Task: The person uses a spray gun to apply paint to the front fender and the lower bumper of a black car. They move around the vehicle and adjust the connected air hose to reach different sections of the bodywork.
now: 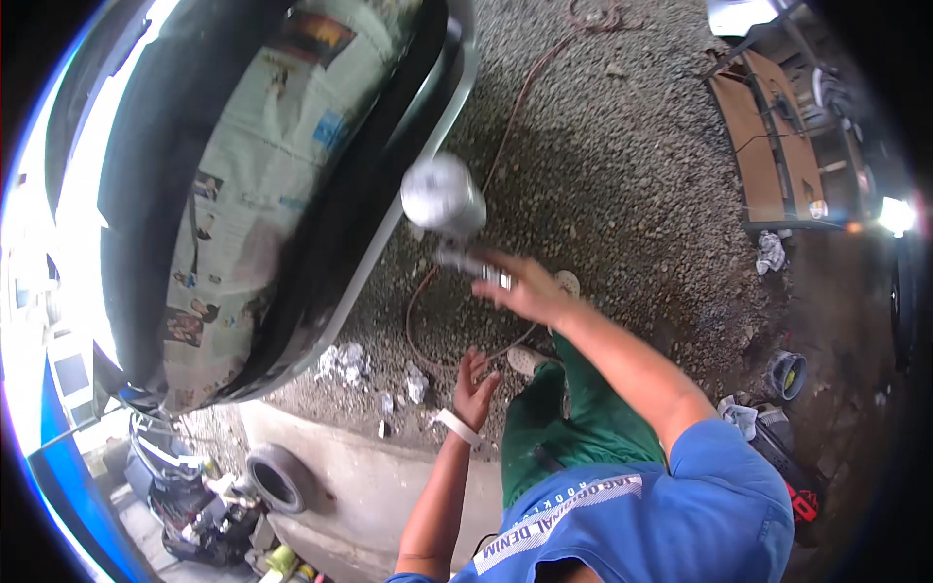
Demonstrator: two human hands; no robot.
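My right hand (527,290) is wrapped round the handle of a paint spray gun (459,258), held out in front of me. Its silver-grey cup (444,197), smeared by motion, is close to the edge of a dark vehicle panel (335,316) on the left; whether they touch I cannot tell. Newspaper (248,204) covers a wide strip of that vehicle. My left hand (474,391), with a white band at the wrist, hangs free with fingers apart and nothing in it. A thin reddish hose (410,325) loops over the ground beneath the gun.
Gravel (622,175) covers the ground, with crumpled paper (345,364) near the vehicle. A tyre (280,478) leans by a concrete ledge (364,486). Brown cardboard panels (773,136) stand far right, and a round can (783,375) lies at the right. A motorcycle (180,496) is lower left.
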